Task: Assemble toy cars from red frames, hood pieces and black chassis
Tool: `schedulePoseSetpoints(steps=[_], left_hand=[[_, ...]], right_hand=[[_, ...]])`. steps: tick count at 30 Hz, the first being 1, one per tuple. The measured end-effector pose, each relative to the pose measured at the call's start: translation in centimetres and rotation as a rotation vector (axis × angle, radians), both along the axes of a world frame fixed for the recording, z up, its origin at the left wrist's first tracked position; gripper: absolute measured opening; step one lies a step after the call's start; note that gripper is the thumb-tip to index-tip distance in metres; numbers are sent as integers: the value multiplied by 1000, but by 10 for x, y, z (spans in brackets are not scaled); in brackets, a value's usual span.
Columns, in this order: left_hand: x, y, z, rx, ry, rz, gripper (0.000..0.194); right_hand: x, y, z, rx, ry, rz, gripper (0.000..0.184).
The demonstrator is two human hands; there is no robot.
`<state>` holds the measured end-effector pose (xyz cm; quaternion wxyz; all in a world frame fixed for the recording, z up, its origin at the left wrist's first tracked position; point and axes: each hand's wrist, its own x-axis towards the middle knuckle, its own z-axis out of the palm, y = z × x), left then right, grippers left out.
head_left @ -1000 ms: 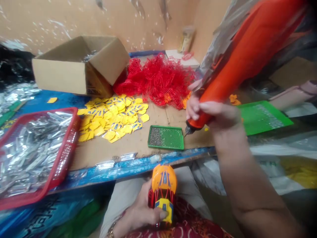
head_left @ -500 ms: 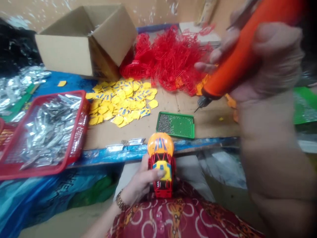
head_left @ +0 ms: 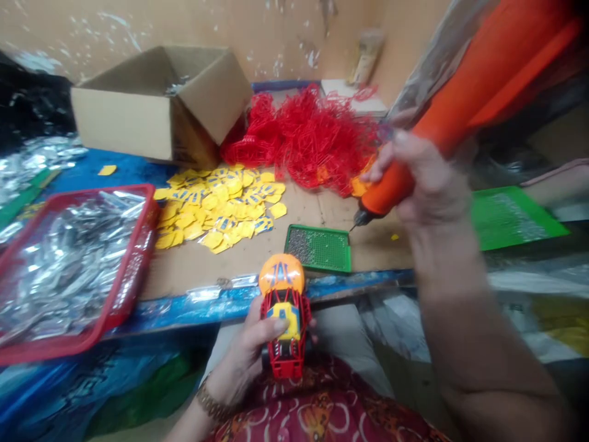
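Near my lap, my left hand [head_left: 251, 344] is closed around a toy car [head_left: 288, 362] with an orange front, a red frame and black wheels. My thumb presses on the car's yellow roof panel [head_left: 291, 316]. On the right, my right hand [head_left: 426, 162] grips an orange electric screwdriver [head_left: 391, 190] that slants down to the left. Its thin bit ends beside the right rim of a green perforated tray [head_left: 326, 248]. Small screws lie mostly in the tray's left part. The upper end of the screwdriver is blurred.
A red basket [head_left: 150, 227] of silvery parts stands at the left, beside a pile of yellow panels [head_left: 230, 205]. Behind are an open cardboard box [head_left: 122, 123] and tangled red plastic frames [head_left: 313, 135]. A green sheet [head_left: 519, 215] lies at the right, near another person's arm [head_left: 559, 175].
My right hand has brought the screwdriver down and left, its bit now close to the green tray. My left hand still holds the toy car. The whole view has shifted slightly.
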<state>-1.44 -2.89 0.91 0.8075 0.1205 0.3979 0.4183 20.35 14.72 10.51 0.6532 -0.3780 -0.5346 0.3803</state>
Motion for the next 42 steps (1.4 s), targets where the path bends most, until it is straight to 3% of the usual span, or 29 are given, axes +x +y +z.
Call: schedulePoseSetpoints(steps=[4,9,17,24,31,42], left_hand=[[1,4,-2,-30,11,-41,70],[10,13,0,-34,42,-48,68],[17,14,-5,-125,132,45,62],[17,15,0,-162,131,37,63],[16,12,0,-186,99,56,59],[18,19,0,-79,79,82,50]], right_hand=[[-3,-7,-19,76,56,-51,23],[-4,-11,-32,63,-49,-184,30],[1,-8,-52,23,-80,-149,18],[0,-6,-57,21,-178,-171,19],[-1,-3,-62,-4,-132,-154,30],[-3,-1,-63,-16,-189,-148,33]])
